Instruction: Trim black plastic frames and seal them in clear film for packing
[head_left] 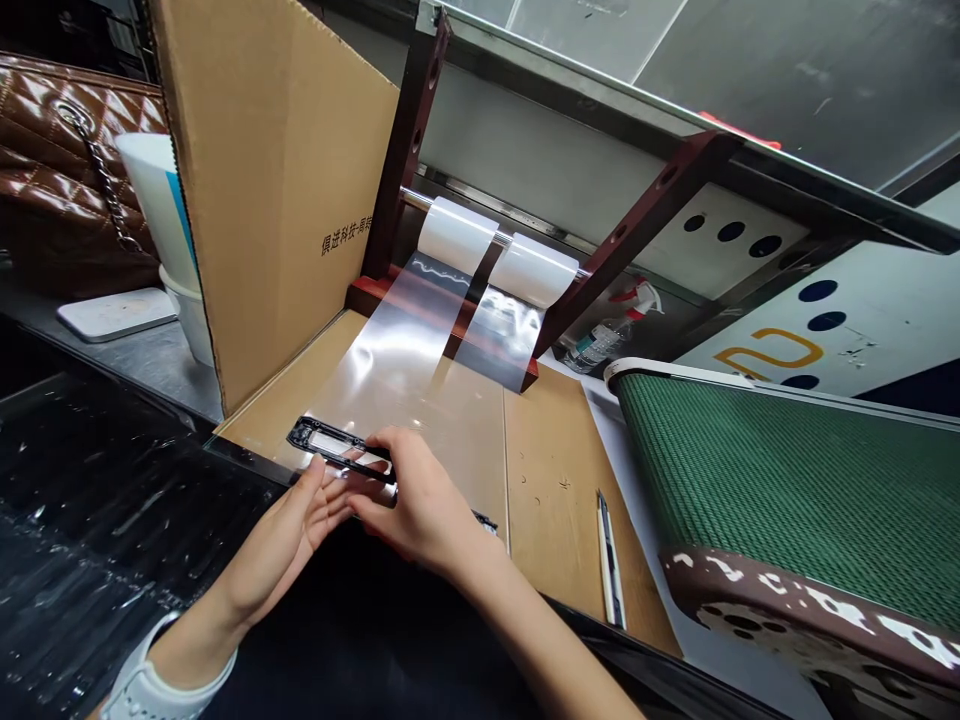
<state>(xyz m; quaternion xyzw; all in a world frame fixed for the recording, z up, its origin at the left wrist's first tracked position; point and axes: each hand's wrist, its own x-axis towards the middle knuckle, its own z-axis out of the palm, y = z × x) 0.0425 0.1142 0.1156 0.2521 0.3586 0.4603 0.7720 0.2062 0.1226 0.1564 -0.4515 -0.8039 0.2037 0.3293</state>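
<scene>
A long black frame-like part (pixel 319 437) with a pale window in it lies on a sheet of clear film (pixel 397 360) on the wooden board (pixel 551 470). My right hand (pixel 420 500) grips the part's near end with curled fingers. My left hand (pixel 300 525) presses its fingertips against the part's near edge from the left. The film runs down from two white rolls (pixel 491 255) on a bar held by a dark red stand.
A tall cardboard box (pixel 277 180) stands at the left, with a white cup and a brown quilted bag behind it. A green conveyor belt (pixel 795 490) fills the right. A pen-like tool (pixel 609 555) lies on the board. A spray bottle (pixel 615 330) stands behind.
</scene>
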